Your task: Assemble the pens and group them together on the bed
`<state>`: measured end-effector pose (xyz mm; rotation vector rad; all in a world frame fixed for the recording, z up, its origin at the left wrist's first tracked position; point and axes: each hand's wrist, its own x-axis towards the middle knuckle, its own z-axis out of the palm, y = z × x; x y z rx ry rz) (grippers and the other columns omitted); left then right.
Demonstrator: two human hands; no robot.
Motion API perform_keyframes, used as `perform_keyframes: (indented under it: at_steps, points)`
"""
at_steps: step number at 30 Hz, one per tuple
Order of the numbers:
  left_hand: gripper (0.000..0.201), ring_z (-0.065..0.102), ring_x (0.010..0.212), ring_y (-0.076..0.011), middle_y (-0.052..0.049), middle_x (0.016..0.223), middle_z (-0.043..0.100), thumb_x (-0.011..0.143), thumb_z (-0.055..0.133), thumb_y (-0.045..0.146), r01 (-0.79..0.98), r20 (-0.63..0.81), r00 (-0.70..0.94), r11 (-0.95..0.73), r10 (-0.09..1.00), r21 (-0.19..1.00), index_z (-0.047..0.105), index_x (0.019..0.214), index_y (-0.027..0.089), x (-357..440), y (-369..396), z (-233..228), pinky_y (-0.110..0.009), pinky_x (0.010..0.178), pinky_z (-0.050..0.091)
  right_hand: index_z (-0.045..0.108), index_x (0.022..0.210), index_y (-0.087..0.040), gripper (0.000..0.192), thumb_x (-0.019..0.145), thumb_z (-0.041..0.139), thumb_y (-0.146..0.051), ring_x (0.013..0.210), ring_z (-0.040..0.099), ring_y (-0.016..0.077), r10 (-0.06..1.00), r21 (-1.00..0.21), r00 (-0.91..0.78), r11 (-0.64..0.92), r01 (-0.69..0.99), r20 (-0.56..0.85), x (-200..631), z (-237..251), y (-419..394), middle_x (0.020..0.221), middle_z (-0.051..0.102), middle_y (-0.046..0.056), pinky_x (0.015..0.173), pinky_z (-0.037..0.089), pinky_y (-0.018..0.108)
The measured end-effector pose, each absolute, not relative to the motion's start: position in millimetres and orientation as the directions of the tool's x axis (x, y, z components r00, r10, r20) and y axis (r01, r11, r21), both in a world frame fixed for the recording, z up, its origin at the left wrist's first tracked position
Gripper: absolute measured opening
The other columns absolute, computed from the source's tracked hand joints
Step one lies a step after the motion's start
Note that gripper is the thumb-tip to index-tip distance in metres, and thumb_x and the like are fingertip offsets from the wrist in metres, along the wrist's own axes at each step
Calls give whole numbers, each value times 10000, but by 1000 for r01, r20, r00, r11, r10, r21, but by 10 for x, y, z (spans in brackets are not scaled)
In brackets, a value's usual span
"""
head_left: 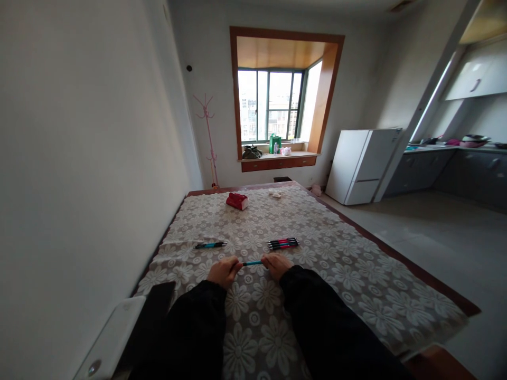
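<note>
Both my hands hold one blue pen (252,263) level over the flowered tablecloth (336,274). My left hand (224,271) grips its left end and my right hand (276,265) grips its right end. Only the short middle stretch of the pen shows between my fists. Another blue pen (209,245) lies on the cloth just beyond my left hand. A small bunch of red and black pens (283,243) lies just beyond my right hand. Both my sleeves are black.
A red box (237,200) and a small white thing (274,193) sit at the table's far end. A dark flat object (158,303) and a white device (114,338) lie at the near left corner. The wall runs along the left; a white fridge (362,165) stands at the right.
</note>
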<state>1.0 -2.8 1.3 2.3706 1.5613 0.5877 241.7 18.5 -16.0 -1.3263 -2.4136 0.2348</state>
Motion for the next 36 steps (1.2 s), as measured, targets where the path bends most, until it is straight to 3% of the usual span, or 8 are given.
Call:
perform_keyframes:
  at_steps: [4, 11, 17, 20, 24, 29, 33, 36]
  points:
    - [406, 522, 664, -149, -16, 681, 557, 911, 329, 434, 807, 200, 355, -407, 913, 428, 570, 681, 202, 32, -59, 27, -233, 596, 310, 579, 745, -179, 311, 950, 368, -280, 653, 522, 149, 838, -305, -489, 545, 781, 242, 2402, -149, 178, 689, 592, 33, 635, 355, 266]
    - [582, 431, 510, -110, 24, 492, 424, 906, 261, 534, 667, 153, 348, -359, 925, 653, 516, 534, 167, 8, -9, -22, -233, 517, 265, 594, 801, -149, 247, 934, 409, -244, 748, 546, 162, 781, -271, -545, 620, 736, 305, 2406, -84, 167, 791, 613, 73, 686, 374, 263]
    - [283, 577, 769, -164, -34, 839, 652, 849, 470, 436, 731, 247, 373, -447, 894, 515, 648, 903, 223, 22, 0, -57, -243, 682, 387, 614, 742, -174, 345, 951, 373, -306, 650, 561, 155, 856, -249, -473, 515, 821, 209, 2415, -155, 176, 684, 624, 49, 617, 352, 260]
    - [242, 574, 843, -178, -39, 862, 654, 867, 449, 382, 767, 229, 397, -458, 889, 450, 643, 874, 238, 40, -12, -26, -250, 731, 393, 619, 759, -173, 357, 956, 359, -320, 649, 565, 153, 849, -234, -490, 527, 817, 199, 2391, -164, 166, 701, 639, 53, 610, 349, 260]
    - [350, 561, 816, -184, -44, 748, 627, 908, 356, 367, 819, 175, 395, -432, 902, 378, 623, 739, 217, 54, -50, 51, -248, 675, 368, 612, 796, -161, 303, 947, 384, -291, 704, 571, 162, 808, -187, -543, 583, 790, 226, 2356, -116, 140, 760, 645, 70, 657, 377, 265]
    - [418, 572, 693, -152, -25, 700, 627, 920, 326, 393, 823, 105, 345, -354, 933, 444, 622, 688, 210, 51, -72, 72, -241, 619, 338, 598, 800, -164, 247, 935, 417, -262, 777, 564, 176, 742, -247, -581, 664, 706, 335, 2366, -74, 127, 782, 628, 77, 708, 409, 271]
    - [264, 602, 766, -174, -36, 813, 665, 882, 428, 384, 806, 159, 313, -350, 936, 477, 637, 869, 224, 55, -46, 25, -247, 651, 371, 602, 947, -181, 215, 943, 404, -265, 821, 580, 162, 737, -336, -570, 675, 657, 363, 2374, -74, 110, 873, 646, 58, 743, 417, 267]
    - [198, 612, 783, -170, -31, 875, 681, 851, 497, 344, 765, 181, 324, -369, 929, 528, 619, 961, 233, 65, -49, 21, -249, 682, 402, 595, 997, -191, 199, 926, 450, -308, 834, 588, 169, 719, -303, -607, 694, 653, 340, 2349, -65, 88, 901, 657, 56, 749, 411, 274]
